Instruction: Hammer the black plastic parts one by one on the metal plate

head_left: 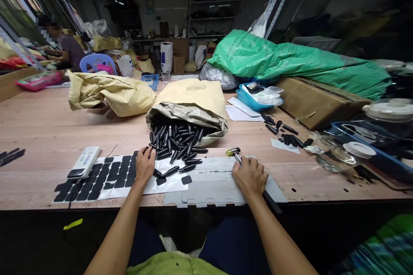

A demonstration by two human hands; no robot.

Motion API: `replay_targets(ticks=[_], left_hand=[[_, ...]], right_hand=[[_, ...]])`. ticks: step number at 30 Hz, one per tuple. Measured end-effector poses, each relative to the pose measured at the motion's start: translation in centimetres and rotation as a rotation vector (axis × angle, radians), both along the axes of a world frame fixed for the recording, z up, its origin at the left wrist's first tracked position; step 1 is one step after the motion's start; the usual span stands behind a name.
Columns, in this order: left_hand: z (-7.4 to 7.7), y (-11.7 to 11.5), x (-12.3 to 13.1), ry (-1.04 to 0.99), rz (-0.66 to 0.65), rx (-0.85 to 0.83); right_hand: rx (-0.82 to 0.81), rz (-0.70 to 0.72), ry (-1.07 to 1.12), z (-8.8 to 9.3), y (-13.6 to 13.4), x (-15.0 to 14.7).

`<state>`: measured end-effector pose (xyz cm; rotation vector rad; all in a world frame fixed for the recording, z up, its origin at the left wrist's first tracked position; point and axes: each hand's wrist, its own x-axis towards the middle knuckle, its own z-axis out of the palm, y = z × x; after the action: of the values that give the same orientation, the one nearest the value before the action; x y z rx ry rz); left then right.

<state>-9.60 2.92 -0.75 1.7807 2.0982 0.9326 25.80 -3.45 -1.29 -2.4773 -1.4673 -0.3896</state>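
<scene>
My left hand [145,164] rests at the left edge of a pile of slim black cylindrical parts [174,142], its fingers curled together. Something dark shows at the fingertips, but I cannot make out what they hold. The parts spill from the mouth of a cream woven sack [193,94]. In my right hand [250,176] is a small hammer [238,159] with a yellowish head, its dark handle running out below the palm. Beneath lies a grey-white sheet [209,180]. Left of it, a white backing sheet carries rows of black rounded stickers [121,174].
A white device [84,162] with a cable lies on the sticker sheet. Another cream sack [112,92] is behind. At the right are more black parts [292,139], a cardboard box [312,101], a green sack [290,62] and a blue tray [338,126]. Someone sits far left.
</scene>
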Motion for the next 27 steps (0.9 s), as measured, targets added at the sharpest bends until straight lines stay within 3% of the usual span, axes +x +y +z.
replay_targets(ticks=[5, 11, 23, 27], left_hand=[[-1.0, -2.7, 3.0, 0.088, -0.024, 0.014], [-1.2, -3.9, 5.9, 0.129, -0.044, 0.063], [-0.6, -6.2, 5.5, 0.100, -0.345, 0.093], [-0.4, -6.2, 5.4, 0.134, -0.421, 0.095]], right_hand=[[0.003, 0.004, 0.012, 0.0, -0.1, 0.0], [0.001, 0.013, 0.041, 0.1, -0.2, -0.1], [0.006, 0.022, 0.195, 0.8, -0.4, 0.0], [-0.032, -0.054, 0.280, 1.4, -1.4, 0.0]])
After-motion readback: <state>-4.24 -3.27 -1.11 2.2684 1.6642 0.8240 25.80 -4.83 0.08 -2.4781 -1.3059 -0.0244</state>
